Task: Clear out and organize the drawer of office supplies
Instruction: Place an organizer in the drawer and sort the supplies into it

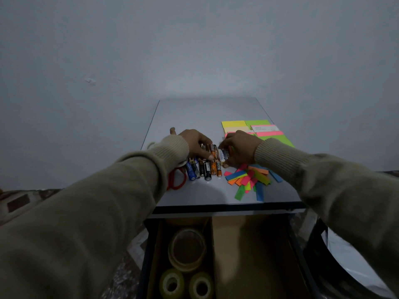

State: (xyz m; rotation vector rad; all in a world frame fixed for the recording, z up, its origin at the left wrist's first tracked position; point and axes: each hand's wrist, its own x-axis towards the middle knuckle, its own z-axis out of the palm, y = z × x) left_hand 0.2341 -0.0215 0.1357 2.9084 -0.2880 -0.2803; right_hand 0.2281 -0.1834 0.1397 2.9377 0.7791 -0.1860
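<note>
A row of several batteries (205, 168) lies on the white cabinet top (207, 113). My left hand (194, 143) rests over the back of the row, fingertips touching the orange batteries. My right hand (239, 147) pinches a white battery (222, 155) at the row's right end. Below, the open drawer (248, 255) has a cardboard divider; its left compartment holds three tape rolls (187, 249), and the right compartment shows bare cardboard.
Loose neon paper strips (251, 178) lie scattered at the front right of the top. Sticky note pads (257, 129) sit behind my right hand. Red-handled scissors (178, 180) lie partly under my left sleeve. A plain wall stands behind.
</note>
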